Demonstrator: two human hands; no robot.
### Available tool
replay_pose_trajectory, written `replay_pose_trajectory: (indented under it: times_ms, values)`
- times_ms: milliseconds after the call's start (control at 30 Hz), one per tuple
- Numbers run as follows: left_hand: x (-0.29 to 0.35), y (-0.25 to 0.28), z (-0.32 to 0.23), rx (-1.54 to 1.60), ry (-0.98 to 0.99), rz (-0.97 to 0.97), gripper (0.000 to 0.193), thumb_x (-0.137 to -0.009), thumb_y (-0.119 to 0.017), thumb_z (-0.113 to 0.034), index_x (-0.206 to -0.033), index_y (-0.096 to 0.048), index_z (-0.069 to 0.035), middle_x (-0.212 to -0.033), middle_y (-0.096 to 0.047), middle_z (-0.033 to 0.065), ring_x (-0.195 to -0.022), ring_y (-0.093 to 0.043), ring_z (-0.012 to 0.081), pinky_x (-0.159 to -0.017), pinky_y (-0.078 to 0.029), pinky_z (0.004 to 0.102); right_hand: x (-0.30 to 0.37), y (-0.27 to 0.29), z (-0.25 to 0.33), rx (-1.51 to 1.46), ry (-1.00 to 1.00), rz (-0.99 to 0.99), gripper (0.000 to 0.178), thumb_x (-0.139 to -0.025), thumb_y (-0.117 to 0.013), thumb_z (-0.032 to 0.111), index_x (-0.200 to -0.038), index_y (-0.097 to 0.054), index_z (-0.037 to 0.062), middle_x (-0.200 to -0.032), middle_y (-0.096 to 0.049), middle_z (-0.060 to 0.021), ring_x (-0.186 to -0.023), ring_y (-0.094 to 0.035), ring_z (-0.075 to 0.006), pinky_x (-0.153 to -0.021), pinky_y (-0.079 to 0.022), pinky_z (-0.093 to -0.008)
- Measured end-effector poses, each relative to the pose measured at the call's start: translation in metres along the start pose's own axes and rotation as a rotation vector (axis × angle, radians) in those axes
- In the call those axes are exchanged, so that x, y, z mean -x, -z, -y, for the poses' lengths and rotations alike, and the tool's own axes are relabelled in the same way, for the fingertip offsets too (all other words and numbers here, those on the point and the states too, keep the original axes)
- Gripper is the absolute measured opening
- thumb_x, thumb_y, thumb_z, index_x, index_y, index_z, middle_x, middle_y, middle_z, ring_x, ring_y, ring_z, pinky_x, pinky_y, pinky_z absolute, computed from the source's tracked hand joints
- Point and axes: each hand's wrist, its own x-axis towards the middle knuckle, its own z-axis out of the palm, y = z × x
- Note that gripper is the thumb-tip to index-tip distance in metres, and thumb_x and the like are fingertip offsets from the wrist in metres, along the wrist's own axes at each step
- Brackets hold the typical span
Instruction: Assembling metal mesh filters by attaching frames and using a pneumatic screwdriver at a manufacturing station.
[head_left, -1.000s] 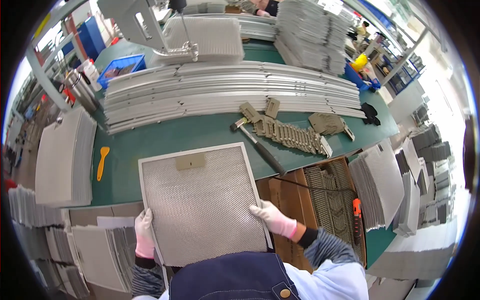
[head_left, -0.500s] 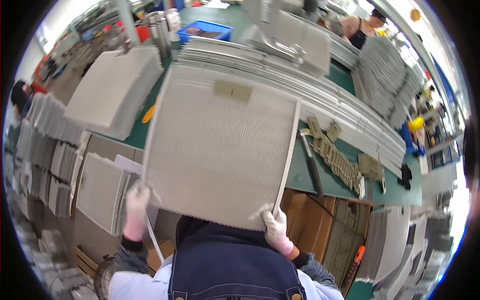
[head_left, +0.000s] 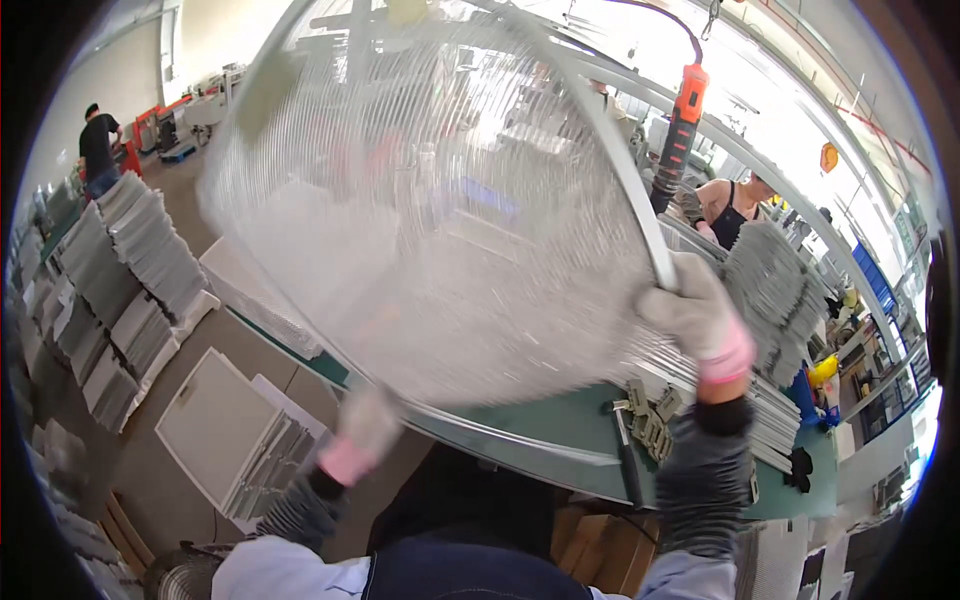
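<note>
A large mesh panel [head_left: 470, 260] in a thin metal frame is raised and tilted in front of me, smeared by motion. I see the room through its mesh. My right hand [head_left: 700, 315], in a white glove with a pink cuff, is closed around the frame's right side near its lower corner. Blurred as well, my left hand [head_left: 365, 430] grips the lower left edge of the frame. Below the panel lies the green tabletop [head_left: 560, 420]. A black-handled hammer [head_left: 629, 460] and a cluster of tan metal pieces [head_left: 652, 418] rest on it near my right forearm.
An orange and black power tool [head_left: 682, 135] hangs beside the panel's right edge. Framed panels [head_left: 215, 430] lean at the lower left, by grey stacks [head_left: 150, 250]. A co-worker [head_left: 735, 205] is behind the right-hand stacks [head_left: 775, 290]; another person [head_left: 98, 150] stands far left.
Both hands have lifted the mesh panel up and away from me, tilting it off the bench. My view has risen, bringing the hanging power tool and the far-left person into full sight.
</note>
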Motion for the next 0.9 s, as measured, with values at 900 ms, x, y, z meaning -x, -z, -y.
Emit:
replay_pose_trajectory:
  times_ms: [900]
  values:
    - [-0.131, -0.049, -0.232, -0.233, -0.942, 0.916, 0.03, -0.087, -0.063, -0.032, -0.084, -0.057, -0.003, -0.063, -0.06, 0.0132, -0.058, -0.063, 0.0326, -0.053, -0.05, 0.0413, 0.091, 0.006, -0.096, 0.26, -0.592, 0.383, 0.035, -0.081, -0.07, 0.014, -0.111, -0.063, -0.0006, -0.079, -0.067, -0.0093, -0.072, -0.063, -0.0138, -0.066, -0.051, -0.0276]
